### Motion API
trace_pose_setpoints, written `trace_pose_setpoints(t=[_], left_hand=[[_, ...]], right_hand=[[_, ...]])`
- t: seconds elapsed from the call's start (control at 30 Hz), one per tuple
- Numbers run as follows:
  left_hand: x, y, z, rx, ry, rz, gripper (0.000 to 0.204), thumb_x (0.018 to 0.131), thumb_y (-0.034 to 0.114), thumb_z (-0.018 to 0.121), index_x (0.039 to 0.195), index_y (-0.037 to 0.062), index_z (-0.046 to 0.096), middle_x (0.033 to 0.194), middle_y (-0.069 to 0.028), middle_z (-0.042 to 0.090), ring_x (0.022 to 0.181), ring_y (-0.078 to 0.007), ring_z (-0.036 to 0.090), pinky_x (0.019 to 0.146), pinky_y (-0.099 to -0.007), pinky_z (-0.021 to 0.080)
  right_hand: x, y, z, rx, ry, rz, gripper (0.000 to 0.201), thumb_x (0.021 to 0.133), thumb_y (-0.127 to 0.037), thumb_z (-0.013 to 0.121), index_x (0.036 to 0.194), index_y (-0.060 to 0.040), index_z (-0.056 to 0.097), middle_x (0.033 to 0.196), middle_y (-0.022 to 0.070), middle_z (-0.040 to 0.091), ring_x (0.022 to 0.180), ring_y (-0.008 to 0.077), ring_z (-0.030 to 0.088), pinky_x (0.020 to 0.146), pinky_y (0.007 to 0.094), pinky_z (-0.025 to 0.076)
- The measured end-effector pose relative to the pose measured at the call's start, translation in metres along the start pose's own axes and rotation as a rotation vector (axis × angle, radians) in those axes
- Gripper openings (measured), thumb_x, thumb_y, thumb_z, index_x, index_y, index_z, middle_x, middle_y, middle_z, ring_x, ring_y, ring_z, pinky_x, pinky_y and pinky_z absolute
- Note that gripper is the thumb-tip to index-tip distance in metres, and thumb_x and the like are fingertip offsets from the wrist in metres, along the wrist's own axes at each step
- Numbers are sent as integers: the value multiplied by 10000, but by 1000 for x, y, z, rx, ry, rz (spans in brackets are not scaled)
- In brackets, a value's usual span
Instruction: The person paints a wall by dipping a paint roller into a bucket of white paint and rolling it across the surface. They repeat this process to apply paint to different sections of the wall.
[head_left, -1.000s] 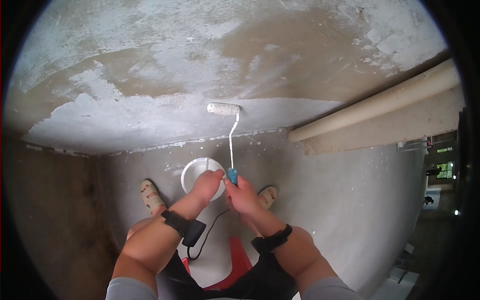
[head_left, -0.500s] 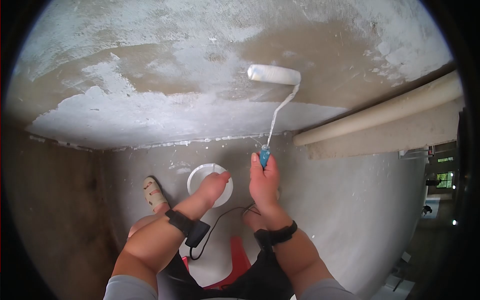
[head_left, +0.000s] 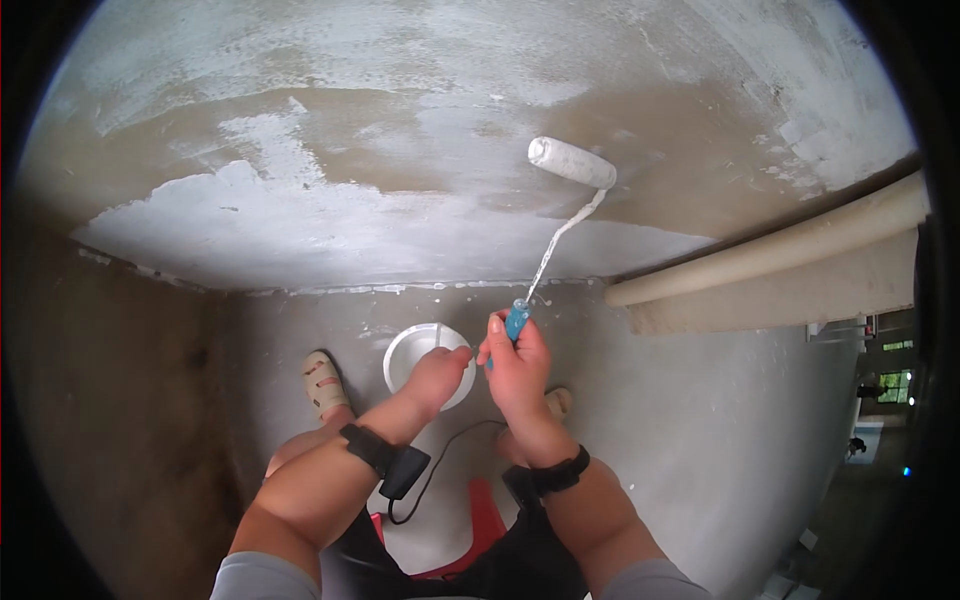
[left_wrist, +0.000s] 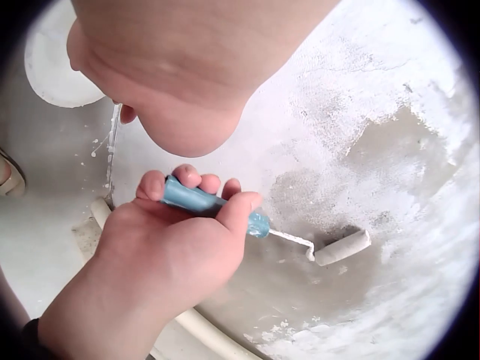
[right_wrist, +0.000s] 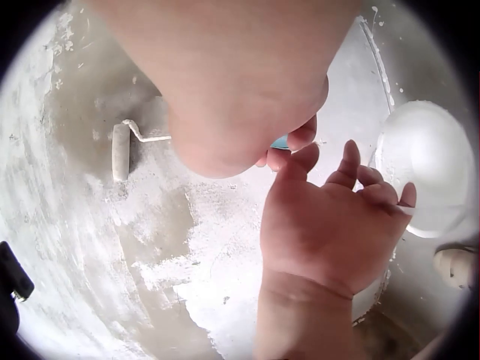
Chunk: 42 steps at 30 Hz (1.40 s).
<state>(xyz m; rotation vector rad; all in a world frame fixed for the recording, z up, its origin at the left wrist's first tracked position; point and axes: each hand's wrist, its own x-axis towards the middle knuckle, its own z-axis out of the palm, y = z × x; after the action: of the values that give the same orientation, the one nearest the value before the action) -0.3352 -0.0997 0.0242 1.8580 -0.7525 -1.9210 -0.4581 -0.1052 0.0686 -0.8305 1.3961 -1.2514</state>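
My right hand [head_left: 518, 365] grips the blue handle [head_left: 517, 320] of a paint roller, thumb along it. Its paint-coated metal rod leads up to the white roller sleeve [head_left: 572, 163], which lies against the bare brown patch of the wall [head_left: 400, 235]. In the left wrist view, the fingers curl round the handle [left_wrist: 196, 201]. My left hand [head_left: 440, 378] is over a white bucket [head_left: 392, 362], with fingers curled about its thin white handle [right_wrist: 401, 209]. The bucket's near side is partly hidden behind this hand.
A beige pipe [head_left: 780, 248] runs along the wall's base at right. Sandalled feet stand on the grey floor either side of the bucket, one sandal [head_left: 322, 380] at left. A red stool [head_left: 485, 520] is beneath me, and a black cable [head_left: 440, 455] loops between my arms.
My right hand has swung the roller up and to the right, from the white lower wall onto the brown patch. The left hand stays by the bucket; the view has shifted slightly.
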Motion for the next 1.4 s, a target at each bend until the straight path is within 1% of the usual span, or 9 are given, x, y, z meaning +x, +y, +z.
trace_pose_setpoints(t=[0.3, 0.6, 0.7, 0.77, 0.9, 0.97, 1.1, 1.17, 1.4], left_hand=[[-14, -7, -15, -118, -21, 134, 374, 937, 307, 510, 751, 14, 652, 842, -131, 666, 819, -237, 581, 781, -367, 426], [-31, -23, -37, -90, 1, 74, 462, 980, 405, 482, 1080, -7, 666, 1082, -110, 657, 940, -200, 557, 773, -371, 439], [-54, -12, -37, -244, 5, 66, 517, 1011, 390, 477, 1165, -74, 645, 1193, -178, 661, 1088, -223, 599, 946, -362, 445], [-47, -25, -41, -275, 30, 45, 458, 987, 485, 483, 1123, 92, 674, 1044, -38, 647, 882, -157, 526, 730, -335, 409], [-53, -31, -49, -352, 41, 28, 439, 989, 486, 486, 1131, 112, 666, 1007, -18, 629, 865, -151, 512, 706, -337, 405], [-65, -24, -48, -361, 141, 0, 453, 1024, 328, 418, 1112, -36, 673, 1183, -155, 664, 1039, -205, 593, 924, -345, 433], [-63, -27, -51, -458, 140, 2, 437, 1009, 323, 419, 1048, -26, 679, 1121, -156, 666, 1001, -220, 586, 909, -339, 427], [-60, -27, -53, -432, 178, -10, 378, 960, 448, 473, 961, 97, 614, 885, -41, 561, 687, -146, 412, 628, -324, 383], [-70, -12, -51, -575, 117, -49, 348, 953, 397, 484, 923, 73, 606, 875, -55, 551, 709, -161, 442, 628, -333, 393]], right_hand=[[-24, 9, 16, -238, -121, 155, 216, 996, -224, 641, 944, -21, 587, 733, 15, 619, 608, 90, 573, 570, 257, 489], [-40, 18, 39, -269, -249, 16, 258, 987, -270, 658, 929, -32, 580, 753, 10, 617, 659, 93, 569, 604, 269, 485], [-42, 16, 49, -485, -244, -24, 284, 961, -271, 673, 953, -2, 582, 754, 95, 646, 684, 189, 624, 648, 358, 508], [-48, 12, 57, -473, -168, -70, 283, 945, -267, 689, 986, 1, 608, 760, 97, 645, 688, 202, 617, 662, 364, 511], [-55, 26, 67, -381, -165, -187, 284, 949, -259, 686, 1037, 4, 622, 786, 92, 660, 705, 189, 625, 669, 350, 512], [-55, 29, 69, -236, -238, -37, 244, 990, -255, 655, 1061, -23, 626, 830, 10, 653, 720, 78, 601, 614, 251, 483], [-62, 14, 71, -227, -249, 132, 242, 1007, -253, 630, 1092, -26, 614, 857, 20, 666, 708, 79, 623, 602, 243, 484], [-64, 18, 70, -177, -198, 79, 254, 1008, -236, 619, 1095, 1, 599, 834, 47, 669, 690, 113, 641, 640, 292, 531], [-72, 26, 47, -306, -349, 110, 241, 1038, -229, 560, 1081, 6, 587, 823, 60, 677, 736, 137, 694, 609, 288, 548]])
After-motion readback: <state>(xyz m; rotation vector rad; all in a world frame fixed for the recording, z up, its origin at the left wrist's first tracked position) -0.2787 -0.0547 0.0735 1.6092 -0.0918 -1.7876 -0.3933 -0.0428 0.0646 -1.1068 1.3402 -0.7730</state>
